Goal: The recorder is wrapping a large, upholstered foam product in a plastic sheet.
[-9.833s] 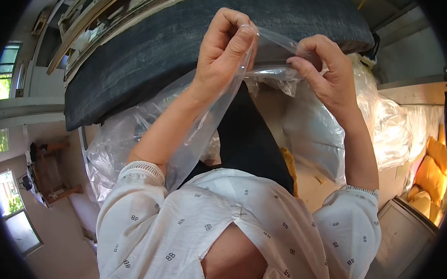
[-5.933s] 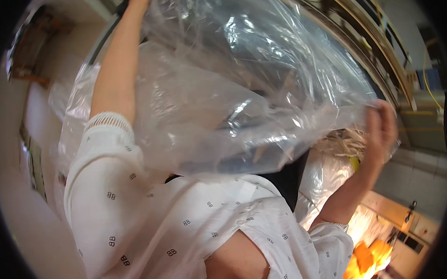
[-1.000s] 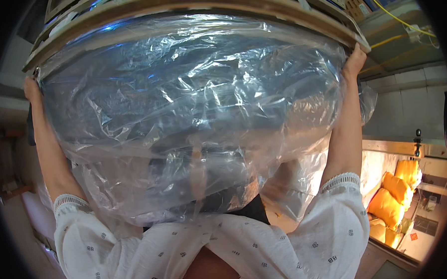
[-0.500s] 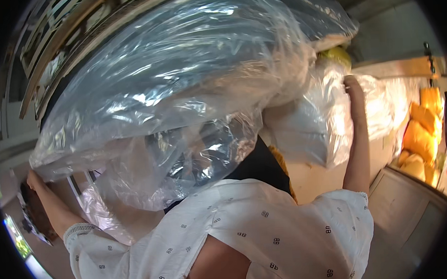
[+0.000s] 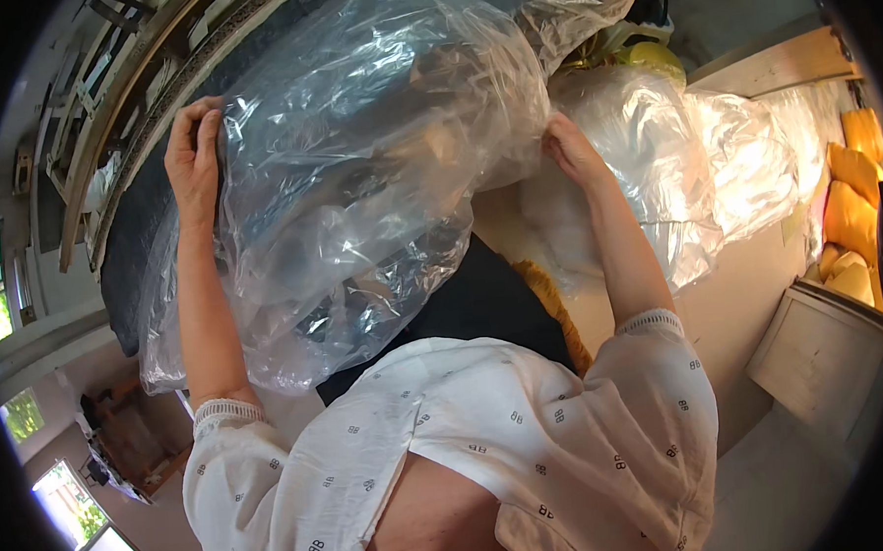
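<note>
A large, crinkled sheet of clear plastic (image 5: 358, 171) billows in front of me, with darker shapes showing dimly through it. At its upper left edge my left hand (image 5: 195, 158) is closed, fingers bent and thumb against the film. My right hand (image 5: 572, 150) pinches the sheet's right edge, and the fingertips are partly lost in the folds. The sheet's lower part hangs toward my lap, over dark cloth (image 5: 482, 298). What lies beneath the plastic cannot be made out clearly.
More plastic-wrapped bulk (image 5: 643, 148) lies to the right, beside a yellow-green rounded object (image 5: 654, 61). Curved wooden frames (image 5: 128, 102) stand at the upper left. Orange-yellow cushion-like pieces (image 5: 848, 213) are at far right, above a pale cabinet (image 5: 820, 357). A wooden board (image 5: 772, 64) juts in there.
My left hand has moved up and inward from the sheet's far left corner. My right hand has moved left, onto the sheet's right edge. The plastic is gathered narrower.
</note>
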The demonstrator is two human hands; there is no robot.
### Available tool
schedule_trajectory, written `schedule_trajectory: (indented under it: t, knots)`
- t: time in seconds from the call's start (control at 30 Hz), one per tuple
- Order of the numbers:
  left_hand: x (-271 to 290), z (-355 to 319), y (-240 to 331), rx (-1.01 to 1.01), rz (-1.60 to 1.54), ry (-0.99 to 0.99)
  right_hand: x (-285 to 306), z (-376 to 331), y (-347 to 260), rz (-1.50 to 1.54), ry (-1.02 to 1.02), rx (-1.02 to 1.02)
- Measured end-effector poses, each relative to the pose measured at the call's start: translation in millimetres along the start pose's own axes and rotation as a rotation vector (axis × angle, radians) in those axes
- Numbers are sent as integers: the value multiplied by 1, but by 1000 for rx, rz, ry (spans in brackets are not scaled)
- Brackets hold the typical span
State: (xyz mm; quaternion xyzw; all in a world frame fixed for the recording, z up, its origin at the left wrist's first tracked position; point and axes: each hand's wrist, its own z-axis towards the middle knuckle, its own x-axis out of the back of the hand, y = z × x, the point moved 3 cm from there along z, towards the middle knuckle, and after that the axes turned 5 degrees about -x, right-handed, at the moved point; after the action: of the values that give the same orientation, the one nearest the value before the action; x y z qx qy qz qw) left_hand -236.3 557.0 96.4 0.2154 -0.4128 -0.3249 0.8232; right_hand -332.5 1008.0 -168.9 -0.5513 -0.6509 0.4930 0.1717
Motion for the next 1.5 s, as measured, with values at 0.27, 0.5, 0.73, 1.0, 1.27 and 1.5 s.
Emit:
schedule_trajectory:
  t: [0.27,0.5,0.73,1.0,1.27,1.5]
  knots:
    - [28,-23,-7,241,-50,119,7,-117,-240,-377,725,775]
    - [93,-61,-38,424,41,147,-49,-130,-335,-664,655,1097]
    - [247,-142,-81,536,646,197,-139,-64,-252,-1255,131,546]
    - [276,-161,-96,506,773,331,-215,-127,-243,-1267,278,1057]
    - [269,-157,-99,623,757,360,-285,-166,-162,-1489,149,1141]
    - [267,-158,-93,570,717,376,-261,-146,-183,-648,-119,529]
